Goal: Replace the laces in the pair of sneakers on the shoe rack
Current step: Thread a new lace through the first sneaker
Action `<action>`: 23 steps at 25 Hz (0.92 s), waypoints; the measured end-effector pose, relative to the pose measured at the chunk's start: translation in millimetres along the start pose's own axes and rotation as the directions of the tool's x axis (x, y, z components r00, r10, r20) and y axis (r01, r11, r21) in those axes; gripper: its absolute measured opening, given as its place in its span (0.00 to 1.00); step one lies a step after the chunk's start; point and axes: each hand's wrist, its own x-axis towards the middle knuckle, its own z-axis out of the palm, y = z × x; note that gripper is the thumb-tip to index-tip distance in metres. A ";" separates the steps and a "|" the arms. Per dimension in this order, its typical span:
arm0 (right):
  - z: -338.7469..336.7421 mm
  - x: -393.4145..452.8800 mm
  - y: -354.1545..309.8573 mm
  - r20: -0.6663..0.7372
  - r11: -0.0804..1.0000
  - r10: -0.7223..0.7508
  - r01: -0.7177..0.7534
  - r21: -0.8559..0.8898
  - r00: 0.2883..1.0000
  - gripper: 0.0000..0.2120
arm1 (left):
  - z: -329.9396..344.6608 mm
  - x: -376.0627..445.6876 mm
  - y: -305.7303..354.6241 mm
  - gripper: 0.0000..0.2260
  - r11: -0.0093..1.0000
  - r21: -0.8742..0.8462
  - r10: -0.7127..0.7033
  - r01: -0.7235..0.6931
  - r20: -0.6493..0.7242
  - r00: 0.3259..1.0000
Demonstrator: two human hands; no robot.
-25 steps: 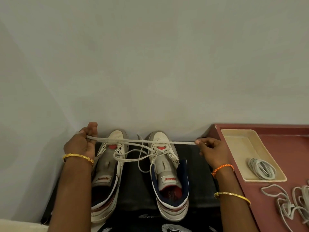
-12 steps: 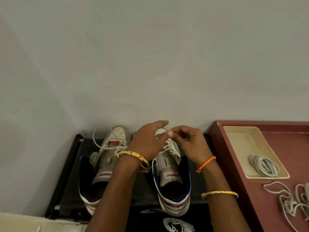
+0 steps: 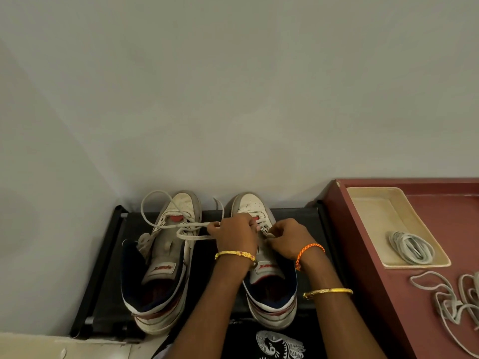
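Note:
Two white sneakers with red and navy trim stand side by side on a black shoe rack (image 3: pixel 293 216), toes toward the wall. Both of my hands are over the eyelets of the right sneaker (image 3: pixel 255 203). My left hand (image 3: pixel 234 233) grips a white lace (image 3: pixel 193 237) that trails left in loose loops over the left sneaker (image 3: pixel 166 257). My right hand (image 3: pixel 286 238) pinches the lace end at the right sneaker's eyelets. The right sneaker's lacing is mostly hidden under my hands.
A dark red table (image 3: pixel 445 211) stands right of the rack. On it a cream tray (image 3: pixel 375 203) holds a coiled white lace (image 3: pixel 410 247). Loose whitish laces (image 3: pixel 453 299) lie on the table near its front right. A grey wall is close behind the shoes.
A second ago my hands held the lace stretched wide across both sneakers. They have come together and lowered onto the right sneaker's eyelets, leaving slack loops over the left sneaker.

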 end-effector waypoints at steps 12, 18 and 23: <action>-14.4 4.5 3.7 0.069 0.972 0.042 -0.057 0.226 0.997 0.14 | 31.9 24.9 -1.4 0.20 0.935 0.031 -0.354 0.354 0.139 0.925; -15.9 9.1 9.9 0.094 0.965 0.041 -0.063 0.253 0.995 0.17 | 38.6 27.3 1.7 0.23 0.940 0.049 -0.340 0.336 0.133 0.931; -15.7 13.8 13.0 0.116 0.941 0.060 -0.095 0.324 0.991 0.14 | 39.0 28.3 1.3 0.23 0.948 0.043 -0.318 0.315 0.175 0.932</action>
